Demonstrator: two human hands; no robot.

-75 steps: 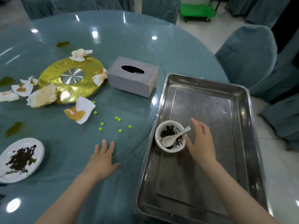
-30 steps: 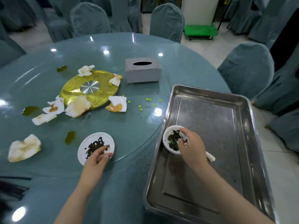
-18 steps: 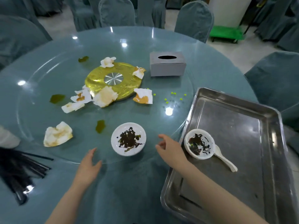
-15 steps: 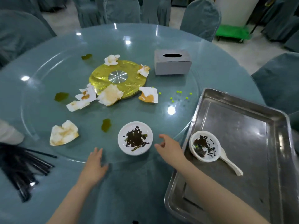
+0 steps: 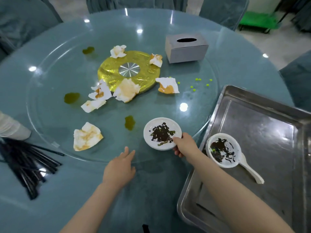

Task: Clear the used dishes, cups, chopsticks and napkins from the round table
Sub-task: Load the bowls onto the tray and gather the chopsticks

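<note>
Plate: a small white plate point(image 5: 162, 133) smeared with dark leftovers sits at the near right edge of the glass turntable point(image 5: 50, 101), left of the metal tray point(image 5: 269, 105).
Right hand: the right hand point(image 5: 186, 145) pinches the plate's near right rim, thumb on top, fingers curled underneath.
Left hand: the left hand point(image 5: 120, 169) lies flat on the round table point(image 5: 244, 64) with straight fingers, just near-left of the plate, holding nothing.
Tray contents: a white bowl point(image 5: 223, 150) with dark scraps, and a white spoon point(image 5: 250, 172) touching its near right side.
Napkins: a stained napkin point(image 5: 86, 136) lies left of the plate; more soiled napkins point(image 5: 127, 89) ring the gold disc point(image 5: 128, 71) farther off.
Chopsticks: black chopsticks point(image 5: 28, 165) are piled at the near left edge.
Far right: a grey tissue box point(image 5: 186, 47).
Spills: green spots point(image 5: 130, 122) on the glass.
</note>
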